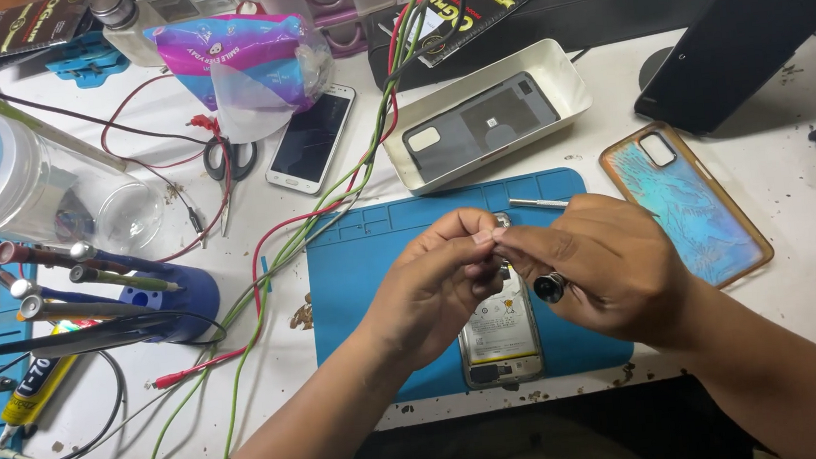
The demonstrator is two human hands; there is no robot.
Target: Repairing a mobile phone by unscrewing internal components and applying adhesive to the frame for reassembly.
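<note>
- landmark: the blue mat [372, 262] on the white counter [798, 185].
- opened phone [501, 335] lies back-up on the mat's near edge, partly under both hands, steady for work.
- left hand [432, 281] above the mat, fingers [472, 229] pinched shut on something too small to name.
- right hand [608, 261] meets it fingertip to fingertip, closed around a screwdriver [551, 288], seemingly to steady the tip.
- behind the mat, a white tray [562, 73] keeps the back cover [478, 125]; a clear phone case [691, 200] lies right of the mat.

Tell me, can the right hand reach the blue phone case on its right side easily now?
Probably yes: the blue phone case lies uncovered just beside the right hand, but that hand holds a small screwdriver.
</note>
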